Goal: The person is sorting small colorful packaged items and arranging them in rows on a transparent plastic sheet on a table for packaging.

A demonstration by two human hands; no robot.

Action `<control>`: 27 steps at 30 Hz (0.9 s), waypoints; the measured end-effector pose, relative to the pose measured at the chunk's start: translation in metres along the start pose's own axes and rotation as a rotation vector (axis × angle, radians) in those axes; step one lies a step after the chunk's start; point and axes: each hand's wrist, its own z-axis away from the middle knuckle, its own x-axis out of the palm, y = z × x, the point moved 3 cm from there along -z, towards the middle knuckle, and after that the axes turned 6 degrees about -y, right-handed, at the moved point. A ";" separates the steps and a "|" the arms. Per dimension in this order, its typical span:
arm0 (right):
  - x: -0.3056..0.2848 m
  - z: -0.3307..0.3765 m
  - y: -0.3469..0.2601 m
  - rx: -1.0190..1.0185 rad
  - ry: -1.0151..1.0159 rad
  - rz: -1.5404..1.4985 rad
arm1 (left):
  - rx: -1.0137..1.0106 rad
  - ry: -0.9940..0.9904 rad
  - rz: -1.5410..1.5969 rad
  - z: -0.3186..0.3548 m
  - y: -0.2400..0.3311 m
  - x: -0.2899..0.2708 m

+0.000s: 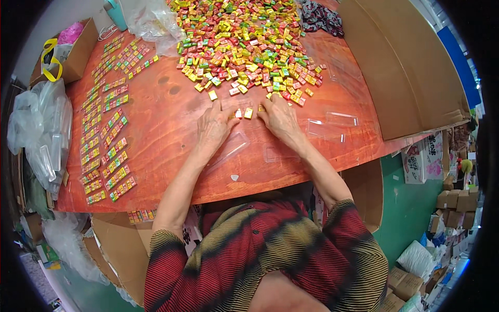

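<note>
Both hands rest near the middle of the table, just below a big heap of small coloured boxes [244, 47]. My left hand [214, 125] has thumb and forefinger closed on a small red-and-white box [238, 113]. Facing it, my right hand [281, 119] pinches a small yellow box [261, 108], largely hidden by the fingers. Between the two lies a single yellow box [248, 113], apart from the right hand. Another yellow box [212, 95] sits just beyond my left fingers. A clear plastic tray [231, 147] lies beside my left wrist.
Rows of packed small boxes [112, 127] line the table's left side. More clear trays [332, 128] lie at the right, before a tall cardboard wall [410, 67]. Plastic bags [41, 132] hang off the left edge. A dark patterned cloth [322, 18] is at the back.
</note>
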 end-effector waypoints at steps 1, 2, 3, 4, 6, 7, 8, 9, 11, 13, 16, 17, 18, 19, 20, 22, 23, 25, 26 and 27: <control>0.000 0.003 -0.003 -0.001 -0.001 -0.001 | 0.006 0.000 0.004 0.003 -0.004 -0.001; -0.002 0.007 -0.004 -0.029 0.039 0.000 | 0.016 0.001 0.011 0.004 -0.004 -0.001; -0.003 0.010 -0.005 -0.058 0.079 0.001 | 0.018 0.000 0.014 0.005 -0.004 -0.001; -0.003 0.014 -0.003 -0.057 0.078 0.003 | 0.015 -0.006 0.022 0.006 -0.004 -0.002; -0.003 0.020 0.007 -0.036 0.092 0.004 | 0.012 -0.010 0.029 0.005 -0.003 -0.003; -0.004 0.019 0.012 -0.038 0.093 0.004 | 0.005 -0.009 0.018 0.005 -0.003 -0.002; -0.006 0.017 0.018 0.002 0.103 0.023 | 0.001 -0.009 0.009 0.004 -0.003 -0.002; -0.008 0.015 0.024 0.042 0.112 0.043 | 0.003 -0.008 0.008 0.004 -0.002 -0.002; -0.014 0.012 0.030 0.066 0.098 0.063 | -0.027 -0.021 0.015 0.005 -0.001 -0.003; -0.022 0.011 0.033 0.107 0.073 0.033 | -0.021 -0.011 0.004 0.005 -0.001 -0.003; -0.028 -0.009 0.038 0.204 0.106 0.030 | -0.027 -0.001 -0.002 0.007 -0.001 -0.002; -0.025 -0.017 0.038 0.160 0.217 0.020 | -0.033 0.008 0.005 0.006 -0.001 -0.002; -0.020 -0.025 0.040 0.166 0.222 0.022 | -0.025 0.006 0.006 0.006 0.000 -0.002; -0.014 -0.033 0.040 0.173 0.217 0.075 | -0.039 -0.005 0.020 0.005 0.001 -0.002; -0.009 -0.041 0.038 0.174 0.209 0.125 | -0.060 -0.014 0.032 0.005 0.000 -0.002; -0.005 -0.047 0.038 0.138 0.289 0.110 | -0.045 -0.015 0.019 0.003 0.003 -0.002; -0.005 -0.048 0.036 0.114 0.320 0.106 | -0.038 -0.015 0.005 0.004 0.003 -0.003; -0.006 -0.043 0.035 0.030 0.394 0.093 | -0.021 -0.006 0.011 0.003 0.002 -0.001; -0.008 -0.038 0.026 0.018 0.388 0.090 | -0.004 0.003 0.016 0.003 0.000 -0.001; -0.011 -0.030 0.013 -0.012 0.369 0.039 | -0.014 0.003 0.017 0.005 -0.003 -0.002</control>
